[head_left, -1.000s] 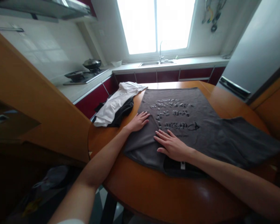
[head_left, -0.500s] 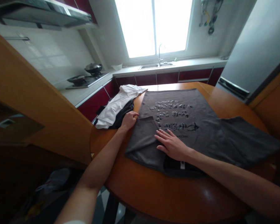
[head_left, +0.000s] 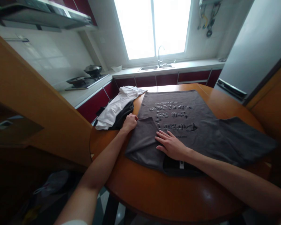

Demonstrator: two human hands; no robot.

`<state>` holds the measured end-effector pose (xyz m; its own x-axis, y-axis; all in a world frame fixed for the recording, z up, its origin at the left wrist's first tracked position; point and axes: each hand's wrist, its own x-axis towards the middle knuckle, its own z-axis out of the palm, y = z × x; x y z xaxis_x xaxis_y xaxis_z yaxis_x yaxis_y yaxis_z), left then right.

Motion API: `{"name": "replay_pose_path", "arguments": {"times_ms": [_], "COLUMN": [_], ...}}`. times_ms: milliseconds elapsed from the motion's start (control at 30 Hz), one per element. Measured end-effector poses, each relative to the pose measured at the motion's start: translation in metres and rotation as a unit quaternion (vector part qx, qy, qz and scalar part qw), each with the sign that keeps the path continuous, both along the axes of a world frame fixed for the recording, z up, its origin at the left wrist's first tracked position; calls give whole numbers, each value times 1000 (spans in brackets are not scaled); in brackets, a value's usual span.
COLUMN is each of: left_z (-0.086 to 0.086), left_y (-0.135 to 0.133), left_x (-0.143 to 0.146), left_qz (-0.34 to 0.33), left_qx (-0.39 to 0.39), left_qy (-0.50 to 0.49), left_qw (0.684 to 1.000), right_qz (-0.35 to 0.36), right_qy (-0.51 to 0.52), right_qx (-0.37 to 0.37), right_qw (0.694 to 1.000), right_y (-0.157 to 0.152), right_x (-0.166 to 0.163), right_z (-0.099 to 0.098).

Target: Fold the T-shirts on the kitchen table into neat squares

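Fingers of the left hand [head_left: 130, 122] are curled in at the left edge of a grey T-shirt [head_left: 196, 134]; whether cloth is pinched between them cannot be told from this angle. Fingers of the right hand [head_left: 170, 146] are extended, slightly apart, palm down on the same shirt near its collar.

The shirt lies spread across the wooden table [head_left: 178, 200], print upward, collar toward the person. One sleeve [head_left: 245, 137] reaches out to the right; at the left, cloth is folded over onto the front. One white label [head_left: 181, 164] shows at the collar. The right forearm crosses the shirt and hides part of the neckline.

Closest to the left hand, a white garment [head_left: 115, 109] lies over a dark garment [head_left: 125, 116] at the table's left edge, crowding that side.

Count beyond the table: two pans, one lidded pan [head_left: 93, 69] and one lower pan [head_left: 76, 82], on one stove [head_left: 84, 86]; one white bowl [head_left: 116, 68]; one faucet [head_left: 158, 54] above one sink [head_left: 150, 67] with two basins; one window [head_left: 135, 31] of two panes; one refrigerator [head_left: 255, 53]. At lower left, a pale object [head_left: 53, 181], possibly a plastic bag, sits in deep shadow.
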<state>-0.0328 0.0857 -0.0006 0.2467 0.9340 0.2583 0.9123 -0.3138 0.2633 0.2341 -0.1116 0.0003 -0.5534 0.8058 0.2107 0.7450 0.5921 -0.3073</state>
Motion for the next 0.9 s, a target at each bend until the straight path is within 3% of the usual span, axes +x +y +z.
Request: {"name": "replay_pose_path", "arguments": {"times_ms": [167,267,400,567,900], "left_z": [6,11,3,-9,-15], "left_y": [-7,-18,-34,-40,-30], "left_x": [9,24,43,50,48], "left_qz": [-29,-139,-253,-254,-251], "left_qx": [38,56,-2,-74,-63], "left_qy": [-28,-60,-14,83,97], "left_qw": [998,987,967,961,961], "right_qz": [1,1,4,4,3], "right_qy": [-11,-17,-16,-13,-18], "right_qx": [0,1,6,6,16], "right_qw": [1000,1000,1000,1000,1000], "right_y": [-1,0,0,1,3], "right_x": [0,0,0,0,0], "right_z": [2,3,2,-1,-1]}}
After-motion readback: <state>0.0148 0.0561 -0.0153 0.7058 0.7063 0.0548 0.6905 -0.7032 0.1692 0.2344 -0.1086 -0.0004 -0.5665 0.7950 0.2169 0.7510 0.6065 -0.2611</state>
